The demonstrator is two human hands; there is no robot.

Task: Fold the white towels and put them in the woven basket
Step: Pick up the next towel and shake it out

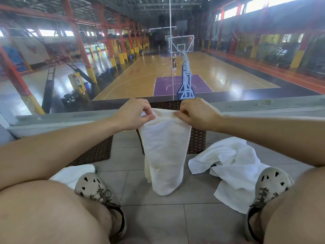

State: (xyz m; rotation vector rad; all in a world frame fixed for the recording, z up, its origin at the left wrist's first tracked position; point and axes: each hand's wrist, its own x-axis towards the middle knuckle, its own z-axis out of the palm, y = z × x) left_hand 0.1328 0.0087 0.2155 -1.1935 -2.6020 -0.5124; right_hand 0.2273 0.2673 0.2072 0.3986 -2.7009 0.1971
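- Grey tiled floor (158,219): large square tiles filling the foreground.
- Two pale perforated shoes with dark laces, left (91,187) and right (272,184), resting on the tiles.
- Grey sill (70,118): runs across the view at the foot of the glass.
- Glass pane (52,95): faint reflections, with a vertical seam near the centre.
- Basketball court (140,74): wooden, seen below through the glass, with a purple key (161,85).
- Hoop stand (186,81): blue-grey, at the near end of the court.
- Far backboard (181,44): at the opposite end.
- Red steel columns (75,37): yellow bases, lining the left side.
- Small figures (174,65): on the court, too distant for detail.
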